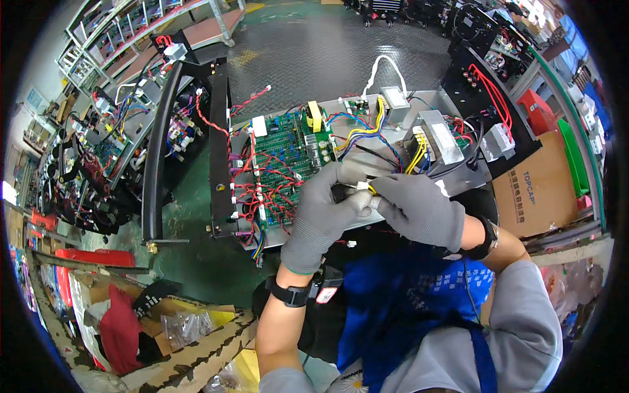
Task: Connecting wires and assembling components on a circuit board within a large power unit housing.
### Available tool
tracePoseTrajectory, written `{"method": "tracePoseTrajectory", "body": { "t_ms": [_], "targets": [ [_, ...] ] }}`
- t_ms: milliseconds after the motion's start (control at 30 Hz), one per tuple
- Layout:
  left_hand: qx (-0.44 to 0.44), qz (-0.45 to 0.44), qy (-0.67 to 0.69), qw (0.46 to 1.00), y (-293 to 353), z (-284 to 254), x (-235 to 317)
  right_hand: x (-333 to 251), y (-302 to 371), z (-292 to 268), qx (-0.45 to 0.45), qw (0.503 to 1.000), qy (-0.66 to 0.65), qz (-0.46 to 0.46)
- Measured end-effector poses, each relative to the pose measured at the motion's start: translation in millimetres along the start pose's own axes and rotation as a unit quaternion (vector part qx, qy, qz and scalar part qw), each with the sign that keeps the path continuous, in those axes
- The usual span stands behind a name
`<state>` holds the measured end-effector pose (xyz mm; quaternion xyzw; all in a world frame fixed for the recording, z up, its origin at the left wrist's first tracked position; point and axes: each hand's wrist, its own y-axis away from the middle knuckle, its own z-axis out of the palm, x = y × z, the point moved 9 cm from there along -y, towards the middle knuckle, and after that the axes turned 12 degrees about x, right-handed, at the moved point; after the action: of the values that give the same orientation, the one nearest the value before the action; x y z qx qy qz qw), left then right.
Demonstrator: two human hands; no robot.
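My left hand (320, 219) and my right hand (422, 211), both in grey knitted gloves, meet at the near edge of an open metal chassis (468, 177). Between their fingertips is a small white plug connector (362, 186); both hands are closed on it and its short wires, partly hidden by the gloves. A green circuit board (278, 147) lies in the chassis just beyond my left hand, crossed by many thin red wires. Past my right hand stands a metal-cased transformer (440, 141) with yellow wires (417, 157).
A black panel with a long handle (162, 150) rises at the chassis's left. Similar opened units (124, 131) stand farther left. A cardboard box (540, 187) and a green bin (573, 157) sit at the right. A worn-edged crate (190, 354) holds bags at lower left.
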<state>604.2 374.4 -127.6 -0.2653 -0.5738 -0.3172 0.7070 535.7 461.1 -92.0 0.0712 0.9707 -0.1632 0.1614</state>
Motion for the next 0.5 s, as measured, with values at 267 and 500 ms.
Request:
{"method": "tracePoseTrajectory", "body": {
  "t_ms": [267,500],
  "targets": [
    [0.060,0.326,-0.412,0.848,-8,14,26,15,-20,-59,0.163,0.940,-0.296,-0.039],
    [0.170,0.268,-0.425,0.848,-33,-18,0,-10,-13,22,-0.316,0.930,-0.160,-0.102]
  ]
}}
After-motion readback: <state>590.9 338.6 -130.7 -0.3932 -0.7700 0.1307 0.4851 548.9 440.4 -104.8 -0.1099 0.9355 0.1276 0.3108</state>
